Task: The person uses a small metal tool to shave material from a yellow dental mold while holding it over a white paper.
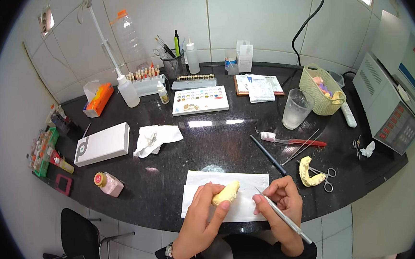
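A pale yellow plaster dental cast (227, 193) is pinched between the thumb and fingers of my left hand (202, 216), over a folded white paper towel (199, 178). My right hand (283, 209) grips a slim metal scalpel-like knife (291, 224). Its thin pointed tip faces the cast and stays a short gap away from it. On the black counter beyond my right hand lies a second, U-shaped yellow cast (305, 171), partly over a pair of scissor-handled metal pliers or forceps (329, 180).
Right of centre lie a dark blue rod (268, 155), a red toothbrush (293, 141) and tweezers (302, 146). Behind them stand a cloudy glass (297, 110) and a green basket (322, 89). A white box (103, 145), crumpled tissue (158, 138) and pink bottle (109, 184) occupy the left.
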The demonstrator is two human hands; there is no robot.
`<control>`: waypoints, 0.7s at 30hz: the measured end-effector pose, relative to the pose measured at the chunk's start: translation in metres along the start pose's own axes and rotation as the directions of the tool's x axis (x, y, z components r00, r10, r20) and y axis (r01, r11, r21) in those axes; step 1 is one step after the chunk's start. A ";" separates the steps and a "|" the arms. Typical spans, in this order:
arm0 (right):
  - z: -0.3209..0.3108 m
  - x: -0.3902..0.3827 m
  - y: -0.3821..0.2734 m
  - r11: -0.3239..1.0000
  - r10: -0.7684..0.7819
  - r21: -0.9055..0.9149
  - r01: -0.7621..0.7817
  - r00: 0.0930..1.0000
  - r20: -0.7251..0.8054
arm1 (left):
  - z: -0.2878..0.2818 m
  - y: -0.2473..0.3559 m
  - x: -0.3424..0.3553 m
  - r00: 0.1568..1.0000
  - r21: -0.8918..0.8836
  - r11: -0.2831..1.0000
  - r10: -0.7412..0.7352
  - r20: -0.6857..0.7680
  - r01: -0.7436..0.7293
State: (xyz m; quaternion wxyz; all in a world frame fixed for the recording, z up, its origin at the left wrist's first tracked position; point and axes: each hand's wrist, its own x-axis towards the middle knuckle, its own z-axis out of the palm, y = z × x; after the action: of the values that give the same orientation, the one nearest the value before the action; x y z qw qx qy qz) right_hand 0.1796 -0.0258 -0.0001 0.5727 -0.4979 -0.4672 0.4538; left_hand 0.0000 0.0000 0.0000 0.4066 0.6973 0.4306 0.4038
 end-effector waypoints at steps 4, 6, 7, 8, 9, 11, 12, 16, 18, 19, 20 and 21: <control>-0.005 0.001 0.002 1.000 0.002 -0.028 -0.002 1.000 0.011 | -0.010 0.004 0.002 0.986 0.291 0.942 0.168 0.010 -0.164; -0.007 0.003 0.001 0.999 0.009 0.051 -0.011 0.999 0.037 | -0.013 0.008 0.003 0.991 0.240 0.963 0.131 -0.009 -0.125; -0.009 0.005 0.002 0.994 0.003 0.106 -0.007 0.999 0.044 | -0.013 0.007 0.002 0.996 0.167 0.983 0.084 -0.013 -0.080; -0.010 0.006 0.003 0.987 -0.003 0.160 -0.005 0.999 0.051 | -0.011 0.005 0.001 0.999 0.092 0.995 0.036 -0.013 -0.035; -0.010 0.008 0.001 0.982 0.009 0.190 -0.019 0.999 0.050 | -0.011 0.003 0.000 1.000 0.017 1.000 -0.011 -0.015 0.011; -0.009 0.012 -0.003 0.967 0.036 0.249 -0.047 0.998 0.049 | -0.010 0.000 0.002 0.999 -0.007 0.999 -0.040 -0.024 0.040; -0.012 0.013 -0.003 0.975 0.007 0.219 -0.021 0.998 0.060 | -0.009 -0.001 0.003 0.998 -0.025 0.998 -0.052 -0.026 0.051; -0.006 0.014 -0.007 0.975 -0.094 0.211 0.070 0.990 0.106 | -0.008 -0.003 0.006 0.996 -0.105 0.992 -0.070 -0.055 0.064; 0.003 0.014 -0.010 0.974 -0.114 0.209 0.092 0.989 0.095 | -0.007 -0.003 0.008 0.992 -0.190 0.978 -0.102 -0.070 0.087; 0.006 0.015 -0.010 0.981 -0.191 0.057 0.186 0.976 0.108 | -0.007 -0.002 0.009 0.992 -0.180 0.980 -0.104 -0.074 0.090; 0.008 0.017 -0.010 0.956 -0.264 -0.096 0.277 0.956 0.131 | -0.008 0.000 0.009 0.991 -0.170 0.981 -0.106 -0.077 0.092; 0.009 0.018 -0.009 0.901 -0.328 -0.241 0.359 0.931 0.160 | -0.008 0.001 0.010 0.991 -0.157 0.983 -0.108 -0.075 0.095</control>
State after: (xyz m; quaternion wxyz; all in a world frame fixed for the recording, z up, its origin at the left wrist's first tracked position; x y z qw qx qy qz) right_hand 0.1743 -0.0077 0.0110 0.5437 -0.4528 -0.6367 0.3064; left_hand -0.0040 0.0107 0.0059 0.4609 0.6234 0.4500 0.4432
